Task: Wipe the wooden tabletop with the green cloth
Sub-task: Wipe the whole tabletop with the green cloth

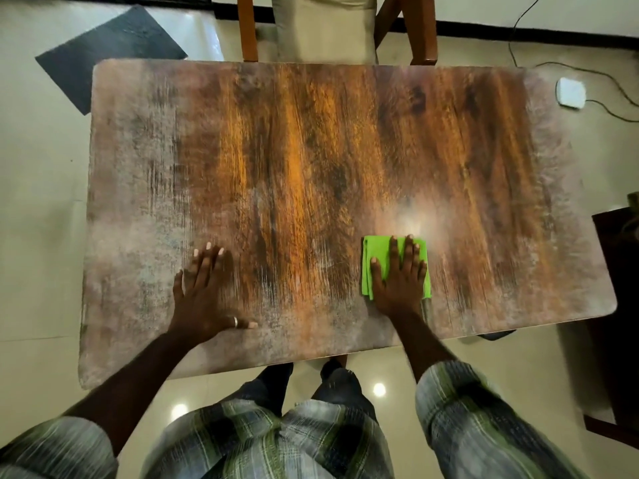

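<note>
The wooden tabletop (311,150) fills the head view; its middle is warm brown and its left and right ends look pale and dusty. A folded green cloth (378,252) lies flat on it at the near right. My right hand (397,274) presses flat on the cloth with fingers spread, covering most of it. My left hand (204,288) rests flat on the bare wood at the near left, fingers apart, a ring on one finger, holding nothing.
A wooden chair (332,25) with a pale cushion stands at the table's far edge. A dark mat (110,50) lies on the floor at far left. A white device (570,93) with cables sits on the floor at right. Dark furniture (619,305) stands beside the right end.
</note>
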`<state>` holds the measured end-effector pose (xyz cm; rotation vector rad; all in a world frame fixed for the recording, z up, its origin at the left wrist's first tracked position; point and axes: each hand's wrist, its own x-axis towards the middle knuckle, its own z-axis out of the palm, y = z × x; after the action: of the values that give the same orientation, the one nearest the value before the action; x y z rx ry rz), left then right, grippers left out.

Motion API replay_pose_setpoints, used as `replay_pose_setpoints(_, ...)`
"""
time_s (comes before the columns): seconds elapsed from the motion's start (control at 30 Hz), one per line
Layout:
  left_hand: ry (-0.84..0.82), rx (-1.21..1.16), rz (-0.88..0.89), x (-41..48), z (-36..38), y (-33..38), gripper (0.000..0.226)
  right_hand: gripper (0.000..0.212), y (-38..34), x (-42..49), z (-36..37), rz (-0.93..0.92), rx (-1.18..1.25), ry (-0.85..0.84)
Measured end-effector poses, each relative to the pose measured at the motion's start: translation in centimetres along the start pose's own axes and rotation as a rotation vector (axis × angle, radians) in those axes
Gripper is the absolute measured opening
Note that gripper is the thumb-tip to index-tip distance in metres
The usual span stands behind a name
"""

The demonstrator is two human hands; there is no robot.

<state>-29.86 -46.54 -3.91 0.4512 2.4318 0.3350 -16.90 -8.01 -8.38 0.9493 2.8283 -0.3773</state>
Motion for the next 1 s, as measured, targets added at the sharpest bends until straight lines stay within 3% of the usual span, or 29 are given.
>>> replay_pose_setpoints(0.2,-0.068,-0.001,-0.016,2.3,-1.3,-0.4,0.17,0.072,-0.7,6.1,-1.0,-0.045,0.001,-0.017)
replay_pose_setpoints(0.43,-0.07,-0.021,-0.006,2.4,-1.0,-0.6,0.169,0.075,-2.9,5.6,0.8,-0.003,-0.001,0.046)
replay_pose_setpoints(0.83,-0.055,-0.015,-0.018,2.8,-0.2,-1.1,0.164,0.077,-24.2,-2.6,5.3,-0.27,0.121,-0.108)
replay_pose_setpoints(0.93,-0.018,0.031,-0.033,3.2,0.6,-1.8,0.15,0.077,-26.7,-4.1,6.0,-0.278,0.132,-0.111)
replay_pose_setpoints(1.0,-0.02,0.04,-0.036,3.2,0.6,-1.8,0.152,0.077,-26.3,-3.8,5.9,-0.282,0.136,-0.106)
